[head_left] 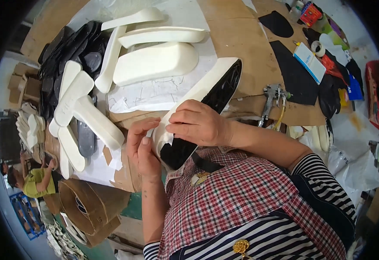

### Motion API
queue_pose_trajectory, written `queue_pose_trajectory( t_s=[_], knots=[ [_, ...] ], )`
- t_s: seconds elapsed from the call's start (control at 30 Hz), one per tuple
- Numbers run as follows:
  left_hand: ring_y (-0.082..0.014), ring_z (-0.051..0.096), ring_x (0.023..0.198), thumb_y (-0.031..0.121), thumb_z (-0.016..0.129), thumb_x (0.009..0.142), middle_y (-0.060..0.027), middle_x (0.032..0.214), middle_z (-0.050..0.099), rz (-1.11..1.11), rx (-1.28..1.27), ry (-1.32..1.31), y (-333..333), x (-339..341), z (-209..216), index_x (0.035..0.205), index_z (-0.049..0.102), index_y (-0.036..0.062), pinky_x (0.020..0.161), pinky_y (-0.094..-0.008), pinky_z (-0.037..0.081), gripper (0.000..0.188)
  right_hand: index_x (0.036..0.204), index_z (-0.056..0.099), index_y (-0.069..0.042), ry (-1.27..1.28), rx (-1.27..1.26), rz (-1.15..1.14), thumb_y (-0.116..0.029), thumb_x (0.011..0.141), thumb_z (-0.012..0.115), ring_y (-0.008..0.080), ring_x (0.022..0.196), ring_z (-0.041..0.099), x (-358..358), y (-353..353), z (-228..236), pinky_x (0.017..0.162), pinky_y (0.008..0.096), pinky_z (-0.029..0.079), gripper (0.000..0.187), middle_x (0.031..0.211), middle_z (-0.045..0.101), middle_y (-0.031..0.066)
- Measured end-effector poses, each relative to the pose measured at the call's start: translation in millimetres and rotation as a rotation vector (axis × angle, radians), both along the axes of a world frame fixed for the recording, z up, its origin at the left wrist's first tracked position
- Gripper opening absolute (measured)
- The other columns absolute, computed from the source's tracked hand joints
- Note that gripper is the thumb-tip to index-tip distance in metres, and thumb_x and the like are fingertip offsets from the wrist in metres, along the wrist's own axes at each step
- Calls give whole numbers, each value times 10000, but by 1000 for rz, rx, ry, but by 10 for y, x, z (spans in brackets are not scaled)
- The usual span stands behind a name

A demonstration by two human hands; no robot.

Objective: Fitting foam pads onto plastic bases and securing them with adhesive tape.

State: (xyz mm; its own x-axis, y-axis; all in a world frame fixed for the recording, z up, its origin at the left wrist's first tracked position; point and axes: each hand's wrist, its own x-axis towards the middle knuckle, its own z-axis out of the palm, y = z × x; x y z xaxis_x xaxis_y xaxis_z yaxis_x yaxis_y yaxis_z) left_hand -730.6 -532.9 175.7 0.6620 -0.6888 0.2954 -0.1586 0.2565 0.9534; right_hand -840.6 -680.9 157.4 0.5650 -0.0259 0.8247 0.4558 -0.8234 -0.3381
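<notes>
A long white foam armrest pad (200, 86) with a glossy black underside (224, 89) lies slantwise in front of me, its near end close to my apron. My left hand (142, 149) is closed at the pad's near left rim, thumb and fingers bent around a small pale edge. Across the pad's middle lies my right hand (204, 125), its fingers curled over the rim and their tips pressing close to the left hand. What exactly the fingertips pinch is partly hidden.
Several white foam pads (157, 63) lie on the table at left, beside a heap of black plates (70, 60). A spray gun (272, 102) rests right of my right arm, near a blue-and-white box (309, 63) and black sheets (291, 71). Another person (38, 180) is at far left.
</notes>
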Motion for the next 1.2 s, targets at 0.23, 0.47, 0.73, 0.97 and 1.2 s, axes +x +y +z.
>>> queue_pose_trajectory(
  t_s=[0.23,0.47,0.73,0.97,1.2],
  knots=[
    [-284,508,1058,83,611,729,-185,1135,531,-17,197,-337,78,-256,61,1045,585,5,934,-369,377,326,889,623,13,-26,13,16,-33,611,720,257,794,561,105,-55,-71,681,327,485,299,875,578,87],
    [-265,526,1088,23,574,832,-156,1153,569,258,262,-343,85,-282,-25,1085,608,8,954,-342,378,256,892,620,7,97,137,161,-27,684,697,255,823,554,194,-135,56,722,327,472,225,900,595,94],
    [-234,522,1083,28,556,852,-135,1154,566,260,251,-340,-24,-300,10,1094,603,2,943,-327,381,247,866,622,-16,169,327,381,-46,720,684,241,817,557,263,-332,166,718,332,468,161,870,605,86],
    [-228,518,1081,10,553,851,-130,1149,564,221,217,-215,-72,-253,16,1094,595,-2,945,-323,378,247,760,565,-29,29,105,159,-62,665,700,245,721,542,313,-232,193,629,337,475,168,783,555,75],
    [-226,522,1081,18,567,847,-132,1155,562,207,211,-208,-35,-151,-8,1090,597,0,944,-316,381,245,747,557,-31,53,-99,19,-52,647,679,229,710,538,329,-159,250,607,316,483,159,775,548,65]
  ],
)
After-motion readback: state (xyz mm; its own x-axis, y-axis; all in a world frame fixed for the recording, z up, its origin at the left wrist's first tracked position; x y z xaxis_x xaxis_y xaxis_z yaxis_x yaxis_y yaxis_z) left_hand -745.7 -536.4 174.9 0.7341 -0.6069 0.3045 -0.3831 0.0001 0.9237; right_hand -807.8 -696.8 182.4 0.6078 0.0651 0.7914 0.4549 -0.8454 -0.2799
